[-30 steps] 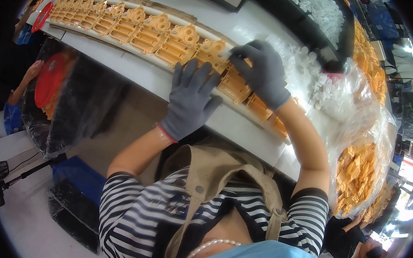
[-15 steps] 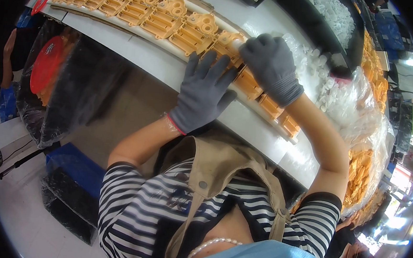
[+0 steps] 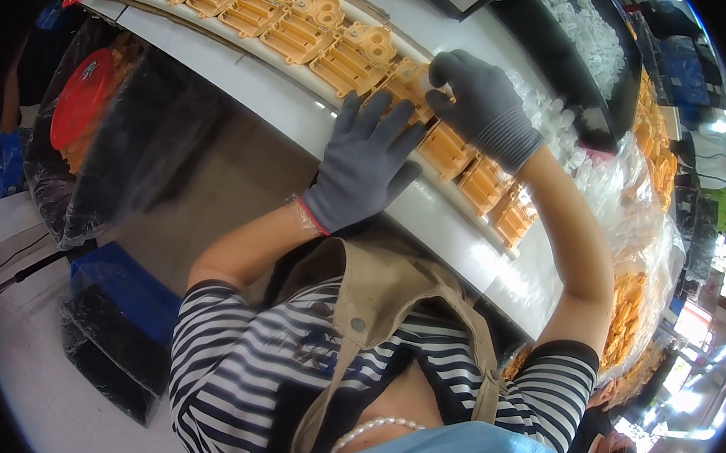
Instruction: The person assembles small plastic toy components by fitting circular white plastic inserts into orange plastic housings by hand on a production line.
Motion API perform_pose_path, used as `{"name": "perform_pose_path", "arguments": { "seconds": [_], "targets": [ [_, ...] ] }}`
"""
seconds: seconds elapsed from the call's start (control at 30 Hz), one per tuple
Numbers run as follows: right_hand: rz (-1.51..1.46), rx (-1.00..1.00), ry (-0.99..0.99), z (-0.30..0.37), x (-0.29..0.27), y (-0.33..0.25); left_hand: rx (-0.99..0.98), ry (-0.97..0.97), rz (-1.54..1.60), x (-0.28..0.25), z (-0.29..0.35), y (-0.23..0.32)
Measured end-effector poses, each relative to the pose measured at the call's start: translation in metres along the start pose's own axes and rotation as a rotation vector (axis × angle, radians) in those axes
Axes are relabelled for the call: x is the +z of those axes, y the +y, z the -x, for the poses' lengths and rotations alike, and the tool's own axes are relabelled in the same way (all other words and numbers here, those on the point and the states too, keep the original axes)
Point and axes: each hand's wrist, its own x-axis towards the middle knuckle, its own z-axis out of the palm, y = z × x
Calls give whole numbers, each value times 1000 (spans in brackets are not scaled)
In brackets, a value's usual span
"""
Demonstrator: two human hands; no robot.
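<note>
A long row of orange plastic housings [image 3: 351, 62], each with open slots and a round boss, lies along a pale rail. My left hand [image 3: 366, 164], in a grey knit glove, is open with fingers spread. Its fingertips rest at the near edge of one housing. Over the far end of that same housing, my right hand [image 3: 487, 109] in a matching glove has curled fingers, its thumb bent toward them. A small whitish patch shows beside the thumb and index finger; whether they grip a piece there is unclear. More housings [image 3: 480, 184] continue below the right wrist.
Beyond the right hand, clear plastic pieces [image 3: 548, 113] lie loose on the table, and more fill a black tray [image 3: 590, 53]. Clear plastic film [image 3: 642, 204] covers heaped orange parts at right. A red disc [image 3: 83, 99] sits by a bagged black bin at left.
The row of housings appears slightly lower and farther right in view. My right hand has loosened from a tight fist, with its thumb now showing. The left hand stays almost still.
</note>
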Motion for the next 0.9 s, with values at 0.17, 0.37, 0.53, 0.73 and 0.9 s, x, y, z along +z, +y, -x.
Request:
{"name": "perform_pose_path", "arguments": {
  "seconds": [0.17, 0.37, 0.53, 0.73, 0.9],
  "targets": [
    [-145, 5, 11, -2, 2, 1, -3, 9, 13, -1, 1, 0],
    [-57, -123, 54, -2, 4, 4, 4, 25, 26, 1, 2, -2],
    [-117, -46, -39, -8, 7, 13, 5, 32, 29, 2, 3, -2],
    [-119, 24, -49, -13, 1, 0, 7, 17, 24, 0, 1, -1],
    [31, -38, -11, -17, 2, -9, -4, 14, 11, 2, 2, 0]
  ]
}}
